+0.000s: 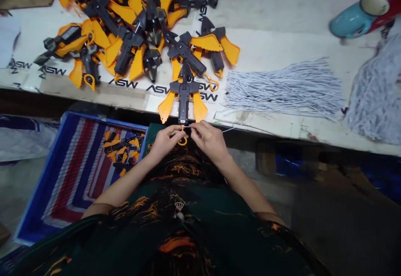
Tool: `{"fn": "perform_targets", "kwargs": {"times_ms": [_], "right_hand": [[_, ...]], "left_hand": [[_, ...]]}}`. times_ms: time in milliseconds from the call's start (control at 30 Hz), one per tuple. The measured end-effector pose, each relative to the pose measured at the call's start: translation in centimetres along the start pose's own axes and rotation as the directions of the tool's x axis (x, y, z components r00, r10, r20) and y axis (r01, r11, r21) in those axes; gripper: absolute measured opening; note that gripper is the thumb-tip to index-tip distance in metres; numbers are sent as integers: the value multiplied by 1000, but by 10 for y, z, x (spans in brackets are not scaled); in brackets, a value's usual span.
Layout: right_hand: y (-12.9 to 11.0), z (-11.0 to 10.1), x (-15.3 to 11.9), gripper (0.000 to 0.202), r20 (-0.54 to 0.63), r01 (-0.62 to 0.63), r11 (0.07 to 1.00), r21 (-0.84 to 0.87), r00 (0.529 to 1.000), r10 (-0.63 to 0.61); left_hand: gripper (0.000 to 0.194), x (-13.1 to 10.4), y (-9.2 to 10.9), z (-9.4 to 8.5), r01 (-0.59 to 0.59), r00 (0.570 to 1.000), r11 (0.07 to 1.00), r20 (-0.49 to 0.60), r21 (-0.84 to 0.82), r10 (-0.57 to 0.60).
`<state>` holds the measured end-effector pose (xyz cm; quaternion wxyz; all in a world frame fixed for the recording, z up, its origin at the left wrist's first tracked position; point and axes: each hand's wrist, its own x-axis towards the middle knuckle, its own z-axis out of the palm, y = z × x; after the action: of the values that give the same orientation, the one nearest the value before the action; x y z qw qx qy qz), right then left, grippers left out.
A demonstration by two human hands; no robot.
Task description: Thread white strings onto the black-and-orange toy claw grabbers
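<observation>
A black and orange plastic toy bird [184, 89] with spread wings lies at the table's front edge, its tail end towards me. From that end hangs an orange ring pull [182, 140]. My left hand [169, 139] pinches a thin white string beside the ring's stem, thumb against forefinger. My right hand [208, 140] is closed on the same white string [187, 126], just right of the stem. A loose end of string sticks out to the right beyond the right hand. The fingertips partly hide the string.
More black and orange toy birds [125, 38] are heaped at the back left. A bundle of cut white strings [282, 86] lies to the right, near a larger string pile [376, 96] and a blue mug [354, 19]. A striped-lined blue bin [67, 163] holds several birds below left.
</observation>
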<state>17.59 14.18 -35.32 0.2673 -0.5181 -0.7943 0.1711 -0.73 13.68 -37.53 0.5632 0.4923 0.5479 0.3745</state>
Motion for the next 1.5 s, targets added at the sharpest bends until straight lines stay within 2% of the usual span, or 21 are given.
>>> {"fn": "perform_targets", "kwargs": {"times_ms": [167,433,633,733,900,1033,1333,1500], "right_hand": [[-3,1,2,24,15,-23,998,63,1000,22],[-1,4,-1,23,13,-17,996,85,1000,16],[-3,5,-4,22,-21,-87,995,43,996,88],[-5,3,-5,22,-21,-68,997,45,997,69],[-3,2,-5,23,-7,21,999,39,1000,-21],[-4,8,-2,24,-10,23,1000,9,1000,-23],[-16,13,-2,23,33,-69,997,47,997,67],[-15,9,-1,25,14,-49,997,67,999,48]], "left_hand": [[37,-1,-1,-1,-24,1000,999,-14,35,24],[23,10,4,-2,-122,992,969,25,215,120],[19,12,7,3,-129,991,972,64,195,119],[21,7,6,0,-138,990,971,57,193,129],[32,-2,3,-3,-85,995,985,-36,153,92],[32,-5,1,-2,-68,994,990,-80,120,78],[28,-3,4,-7,-85,996,993,-17,84,86],[27,6,7,-11,-99,995,980,14,172,98]]}}
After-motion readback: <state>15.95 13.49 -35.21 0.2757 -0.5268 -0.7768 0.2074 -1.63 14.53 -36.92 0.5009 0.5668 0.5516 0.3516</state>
